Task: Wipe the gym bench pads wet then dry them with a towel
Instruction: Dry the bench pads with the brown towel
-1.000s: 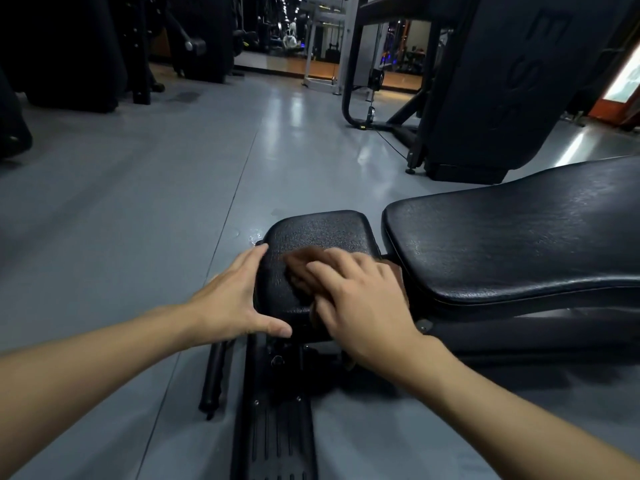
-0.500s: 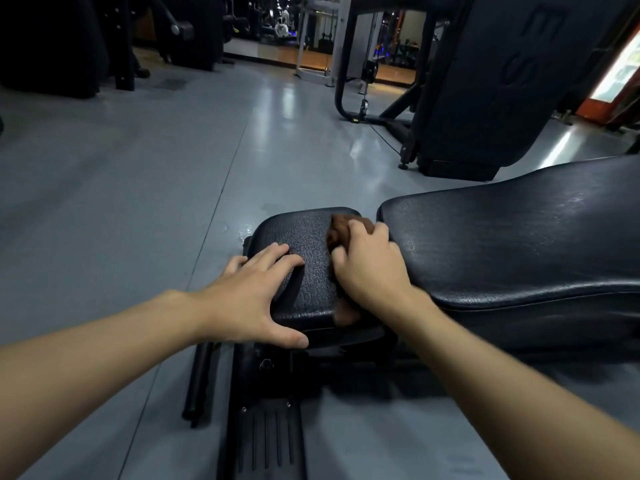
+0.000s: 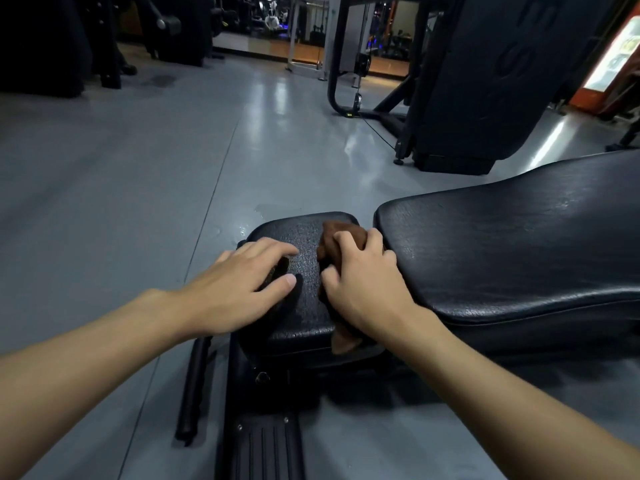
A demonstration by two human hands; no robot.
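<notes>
A small black seat pad [image 3: 304, 306] sits in the middle, with a long black back pad [image 3: 519, 254] to its right. My right hand [image 3: 363, 282] grips a brown cloth [image 3: 332, 237] and presses it on the right side of the small pad, near the gap between the pads. Part of the cloth hangs over the pad's near edge. My left hand [image 3: 242, 285] rests on the left side of the small pad, fingers spread and lightly bent.
The bench's black base rail [image 3: 266, 445] and a black handle [image 3: 194, 386] run toward me on the grey floor [image 3: 138, 202]. A large black machine [image 3: 485, 81] stands behind the bench. Water drops lie on the floor beyond the small pad.
My right hand has carried the cloth from the near middle of the small pad to its far right side. My left hand has moved from the pad's left edge onto its top.
</notes>
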